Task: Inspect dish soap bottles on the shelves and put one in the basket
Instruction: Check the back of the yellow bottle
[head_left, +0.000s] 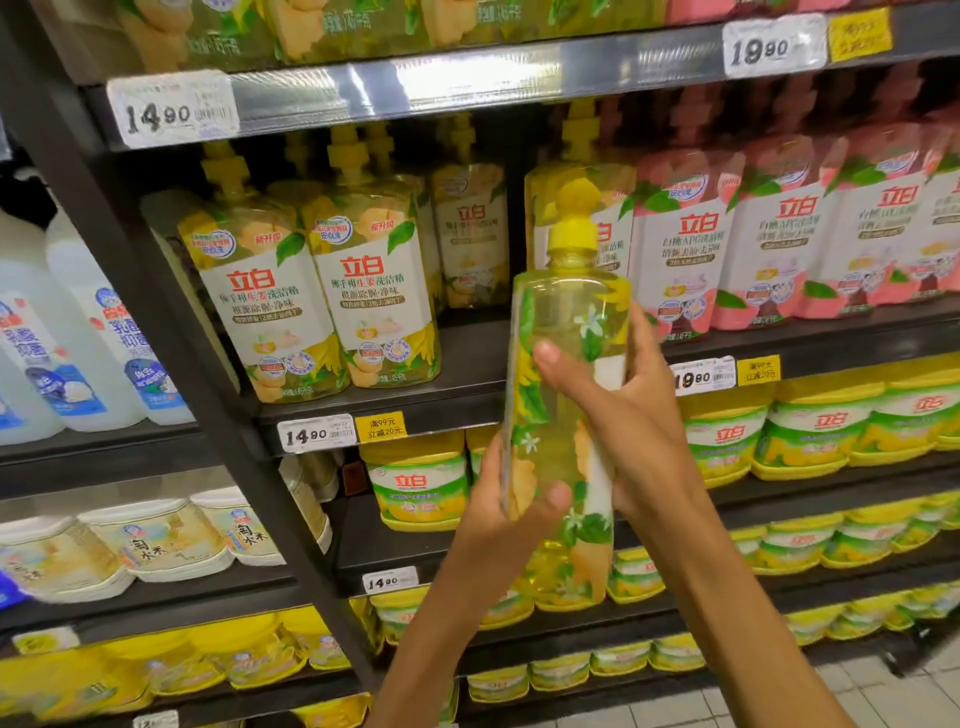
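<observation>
a shop aisle of dark metal shelves (467, 379) fills the view, price tags clipped along their front edges; one tag (317, 434) reads 14.90 and another (704, 375) reads 19.90; on the middle shelf stand yellow refill pouches (332, 291) toward its left end and pink ones (769, 244) toward its right end; the shelves below carry rows of yellow-and-green tubs (418, 486); in the neighbouring bay at the left edge stand white bottles (98, 343) with blue labels, and pale tubs (156, 535) sit on the shelf under them.

in front of the shelves, held up in the air and nearly upright, is the dish soap bottle (563, 405) — clear, filled with yellow liquid, printed with leaves and white flowers, topped by a yellow cap; the left hand (506, 512) grips its lower part from the left, thumb curled across the front; the right hand (623, 415) clasps its right side higher up, thumb lying across the front and the fingers wrapped behind — both hands are closed on the bottle.
</observation>
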